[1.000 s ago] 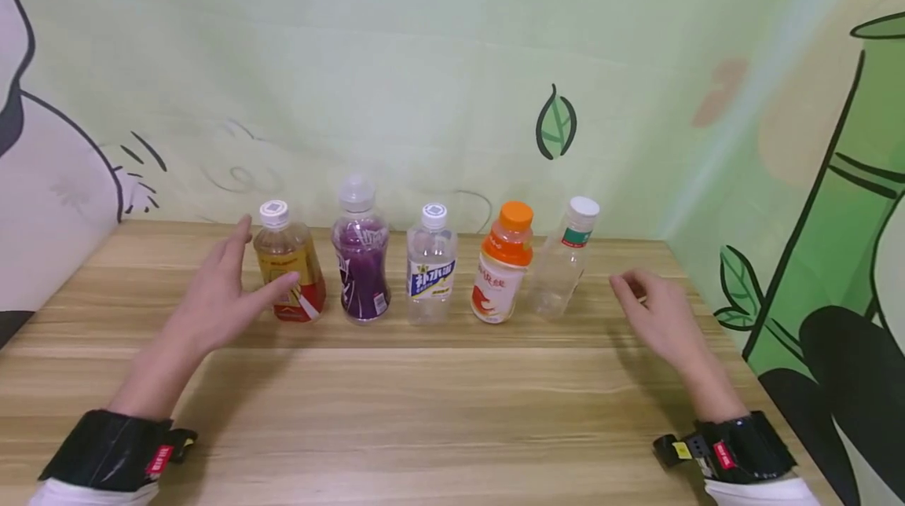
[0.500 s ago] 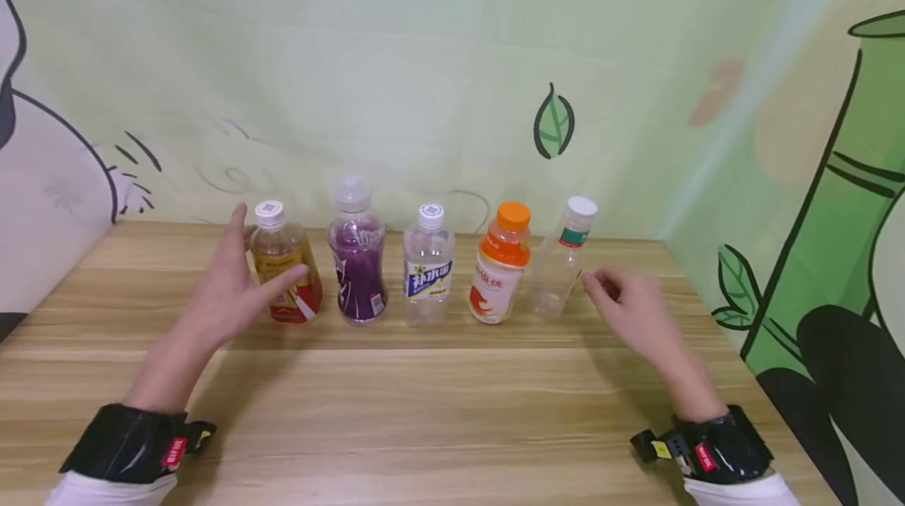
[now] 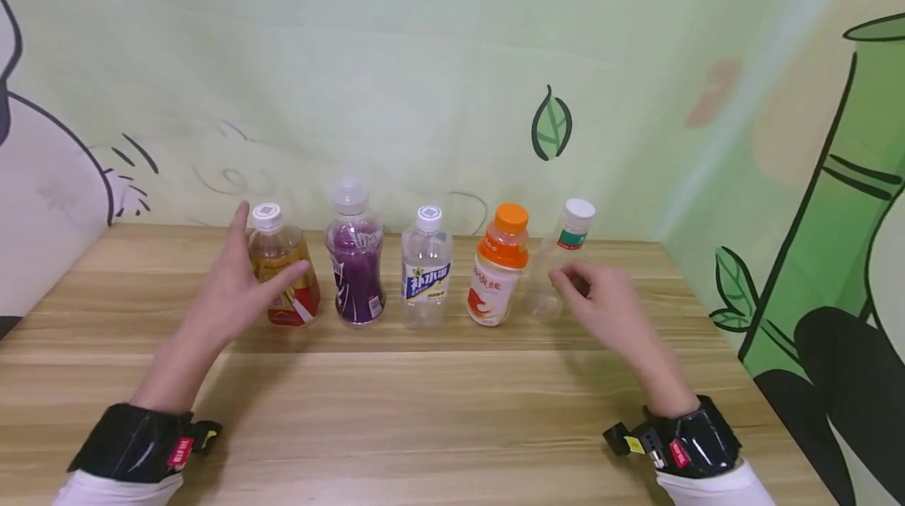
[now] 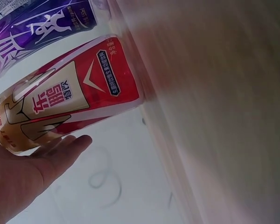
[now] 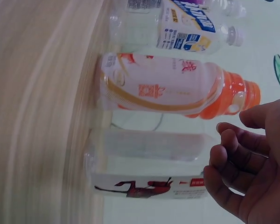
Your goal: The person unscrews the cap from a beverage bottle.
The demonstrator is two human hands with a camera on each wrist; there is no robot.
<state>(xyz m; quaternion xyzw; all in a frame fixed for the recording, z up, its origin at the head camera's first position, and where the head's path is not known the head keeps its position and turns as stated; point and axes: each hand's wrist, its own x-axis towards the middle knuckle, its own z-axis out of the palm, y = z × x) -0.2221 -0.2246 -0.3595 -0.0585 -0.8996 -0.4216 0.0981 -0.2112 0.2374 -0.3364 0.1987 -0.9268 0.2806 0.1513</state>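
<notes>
Five bottles become several in a row on the wooden table. My left hand is spread beside the leftmost one, a bottle with a red and gold label and white cap. Its thumb crosses in front; in the left wrist view the fingers lie straight along the bottle's side. My right hand is in front of the rightmost clear bottle with a white cap, covering part of it. Its fingers are loosely bent, with nothing held. In the right wrist view, the fingertips overlap the clear bottle's upper part.
Between the hands stand a purple bottle, a clear bottle with a blue and white label and an orange-capped bottle. A printed cloth backdrop rises behind the wooden table.
My right hand has moved left, from beside the clear bottle to in front of it. My left hand has shifted slightly right around the red and gold bottle. The bottles stay standing in their row.
</notes>
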